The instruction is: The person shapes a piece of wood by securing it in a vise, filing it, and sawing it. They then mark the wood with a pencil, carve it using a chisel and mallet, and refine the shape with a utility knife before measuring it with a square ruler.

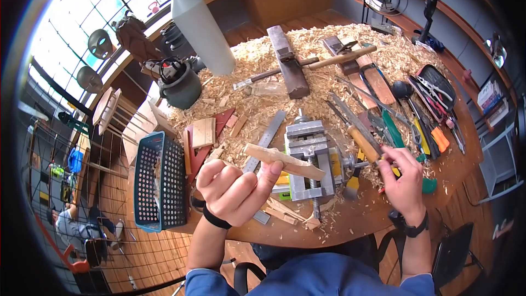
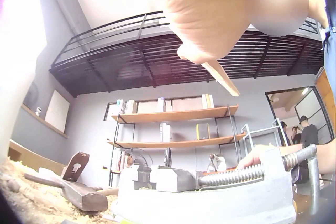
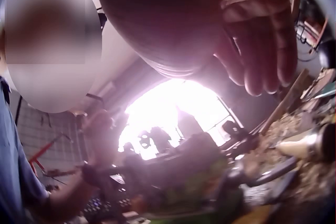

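My left hand (image 1: 233,192) pinches a pale carved stick of wood (image 1: 293,164) between thumb and fingers, raised in front of the metal vise (image 1: 307,137). In the left wrist view one end of the stick (image 2: 223,79) juts out below the hand. At the right side of the bench, my right hand (image 1: 404,181) is over the tools, fingertips right by a wooden-handled file (image 1: 362,143). Its fingers (image 3: 254,50) hang fairly straight in the right wrist view, with nothing showing in the palm. A brush with a yellow ferrule (image 1: 353,183) lies between vise and right hand.
Wood shavings (image 1: 252,55) cover much of the bench. Planes (image 1: 290,71) and a mallet-like tool lie at the back. Pliers (image 1: 435,85) and several other tools lie at the right. A teal basket (image 1: 159,186), a steel ruler (image 1: 266,140) and a dark pot (image 1: 181,87) are at the left.
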Available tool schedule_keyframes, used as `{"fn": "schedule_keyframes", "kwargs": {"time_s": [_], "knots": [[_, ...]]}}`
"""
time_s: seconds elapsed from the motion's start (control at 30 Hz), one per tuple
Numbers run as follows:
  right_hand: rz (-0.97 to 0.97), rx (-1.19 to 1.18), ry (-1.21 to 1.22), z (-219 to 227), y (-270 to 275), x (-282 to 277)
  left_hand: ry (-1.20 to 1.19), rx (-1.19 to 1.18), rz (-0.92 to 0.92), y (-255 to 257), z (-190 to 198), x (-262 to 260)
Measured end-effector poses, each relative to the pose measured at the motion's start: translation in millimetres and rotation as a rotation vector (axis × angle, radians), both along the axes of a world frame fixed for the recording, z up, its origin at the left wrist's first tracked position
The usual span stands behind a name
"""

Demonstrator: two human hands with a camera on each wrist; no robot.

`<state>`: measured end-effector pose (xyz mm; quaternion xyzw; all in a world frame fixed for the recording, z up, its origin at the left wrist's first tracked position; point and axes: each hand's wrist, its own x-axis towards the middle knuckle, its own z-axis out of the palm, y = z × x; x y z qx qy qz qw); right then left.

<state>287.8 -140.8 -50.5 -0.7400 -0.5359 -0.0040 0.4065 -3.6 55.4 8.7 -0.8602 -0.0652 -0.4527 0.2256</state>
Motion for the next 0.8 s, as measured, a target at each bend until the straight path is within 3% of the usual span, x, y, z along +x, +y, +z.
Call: {"fn": "schedule_keyframes", "kwargs": {"time_s": [0.1,0.17,0.23,0.33,0.4,0.43,0.5,0.53,0.63,0.73,0.8], "knots": [[0.343,0.101,0.169,31,4,-31,-0.006,-0.007,-0.041,-5,0,8],[0.455,0.127,0.421,41,10,-55,-0.004,-0.012,-0.06,-11,0,11],[0.496,0.139,0.513,46,16,-70,0.012,-0.028,-0.088,-17,0,14],[0.498,0.209,0.468,36,27,-76,0.027,-0.044,-0.103,-22,-2,15],[0.414,0.281,0.21,38,32,-74,0.045,-0.068,-0.091,-21,-5,16],[0.415,0.28,0.212,37,35,-72,-0.024,-0.061,-0.097,-14,-11,19],[0.299,0.426,-0.121,28,42,-66,-0.094,-0.055,-0.104,-10,-14,20],[0.284,0.417,-0.179,25,42,-61,-0.104,-0.175,-0.062,-7,-14,18],[0.282,0.393,-0.203,20,41,-55,-0.091,-0.45,0.113,6,-20,14],[0.269,0.37,-0.232,17,40,-51,-0.182,-0.434,0.167,23,-30,21],[0.266,0.368,-0.236,13,41,-48,-0.103,-0.453,0.237,17,-25,15]]}}
